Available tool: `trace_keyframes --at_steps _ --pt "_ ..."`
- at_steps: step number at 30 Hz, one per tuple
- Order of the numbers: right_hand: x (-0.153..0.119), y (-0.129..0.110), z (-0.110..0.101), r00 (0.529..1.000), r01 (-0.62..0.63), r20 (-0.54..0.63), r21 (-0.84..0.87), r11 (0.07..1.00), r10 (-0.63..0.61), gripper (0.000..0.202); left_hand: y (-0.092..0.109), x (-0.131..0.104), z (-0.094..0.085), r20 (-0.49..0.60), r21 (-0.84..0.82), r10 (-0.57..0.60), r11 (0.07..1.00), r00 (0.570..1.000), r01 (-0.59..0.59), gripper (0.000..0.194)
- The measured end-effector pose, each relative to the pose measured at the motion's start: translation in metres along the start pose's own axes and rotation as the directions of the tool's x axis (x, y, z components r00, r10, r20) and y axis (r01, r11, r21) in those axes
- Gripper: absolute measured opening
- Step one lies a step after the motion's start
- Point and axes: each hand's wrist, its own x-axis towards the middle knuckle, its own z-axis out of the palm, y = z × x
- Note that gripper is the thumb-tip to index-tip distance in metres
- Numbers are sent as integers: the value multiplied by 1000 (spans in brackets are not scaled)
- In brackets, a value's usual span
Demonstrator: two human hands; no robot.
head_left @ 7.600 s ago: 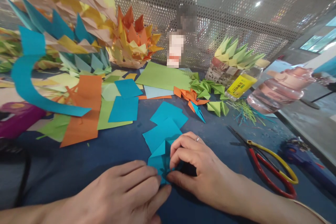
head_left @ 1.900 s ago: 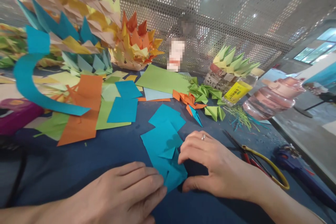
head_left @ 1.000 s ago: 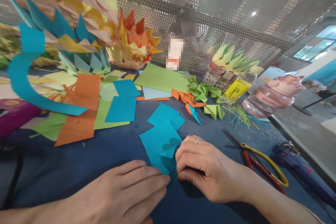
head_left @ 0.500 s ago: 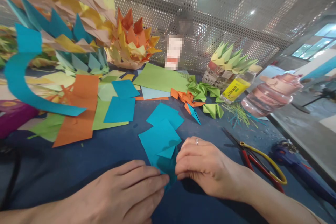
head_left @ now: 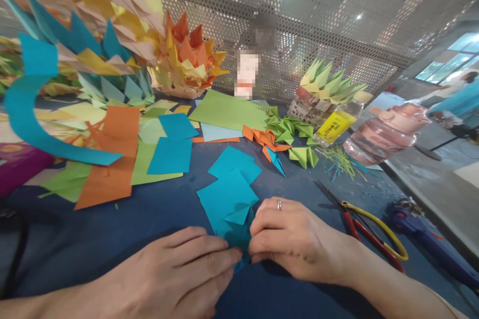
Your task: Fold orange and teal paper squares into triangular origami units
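Observation:
Between my hands is a small piece of blue paper (head_left: 239, 216) with a raised, pointed fold at its top. My right hand (head_left: 295, 239) pinches its right side with bent fingers. From the left, my left hand (head_left: 175, 269) presses the paper's lower part at the fingertips, with the fingers together and the thumb hidden. Much of the piece is covered by the hands and shadow. Just behind it lie loose blue paper squares (head_left: 227, 193), overlapping. Two more blue squares (head_left: 170, 155) lie further left.
Scissors (head_left: 364, 232) and a blue-handled tool (head_left: 430, 241) lie to the right. Behind are folded green pieces (head_left: 290, 127), orange pieces (head_left: 262, 137), a yellow-labelled bottle (head_left: 335, 125) and a pink bottle (head_left: 389, 132). Orange paper (head_left: 119, 149), a curled blue strip (head_left: 22, 114) and folded-paper models (head_left: 192, 62) stand left.
My right hand has shifted very slightly down and left at the blue paper. My left hand stays nearly still. At the far right background, a person in blue has come into view.

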Motion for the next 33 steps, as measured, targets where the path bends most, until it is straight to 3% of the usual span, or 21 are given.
trace_keyframes --at_steps 6,13,17,23,29,33 --pt "2 -4 2 996 -90 9 81 993 89 18 4 -5 5 3 -33 -77 996 997 77 32" --pt "4 -14 4 960 -275 65 47 960 272 20 2 -7 3 -8 -48 -25 999 1000 25 28" --pt "3 -15 8 942 -335 46 29 942 333 23 2 -21 5 96 -38 40 999 995 -36 28" --pt "3 -15 14 931 -366 12 -3 931 366 28 5 -31 9 151 -57 49 998 987 -41 30" --pt "4 -16 15 932 -362 18 -24 932 362 26 11 -29 9 74 -87 -63 994 995 69 28" --pt "4 -16 14 933 -360 13 -18 933 360 23 9 -18 5 43 -58 -32 998 999 35 30"
